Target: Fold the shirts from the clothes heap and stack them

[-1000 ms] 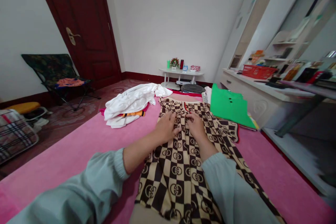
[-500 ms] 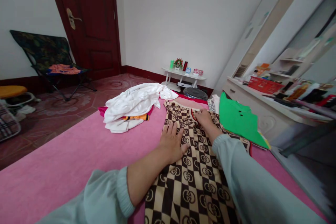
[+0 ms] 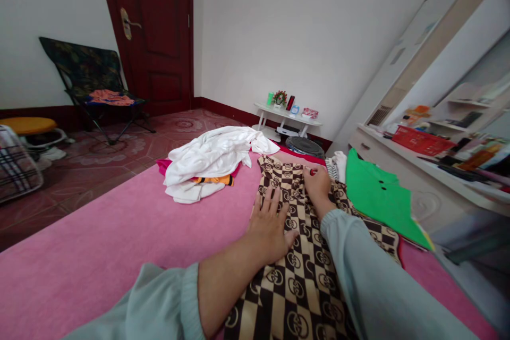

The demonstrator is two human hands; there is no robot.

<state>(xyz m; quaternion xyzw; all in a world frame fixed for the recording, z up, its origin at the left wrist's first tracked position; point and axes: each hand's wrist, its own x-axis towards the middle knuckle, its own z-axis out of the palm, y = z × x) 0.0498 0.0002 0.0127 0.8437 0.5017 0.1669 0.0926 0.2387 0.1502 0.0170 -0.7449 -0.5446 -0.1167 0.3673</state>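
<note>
A brown and beige checked garment point(image 3: 297, 276) with a ring-like print lies spread on the pink bed cover point(image 3: 159, 234); its exact kind is unclear. My left hand point(image 3: 271, 228) rests flat on it, fingers spread. My right hand point(image 3: 317, 185) has its fingers closed on the garment's far edge, where a bit of red trim shows. Part of the garment reaches out to the right beneath my right forearm. Close beyond my right hand lies a green piece of clothing point(image 3: 384, 196) with dark buttons, on top of other folded pieces.
A heap of white clothing point(image 3: 211, 156) lies left of the garment, with an orange piece point(image 3: 217, 179) under it. Past the bed stand a low white table point(image 3: 287, 112) and a dark round lid point(image 3: 305, 146). At right is a dresser with a red basket point(image 3: 422, 139); at left, a folding chair point(image 3: 91, 74).
My right hand has drawn the garment's far edge slightly inward, folding the red-trimmed part over. My left hand stays flat on the cloth. The whole view has shifted a little.
</note>
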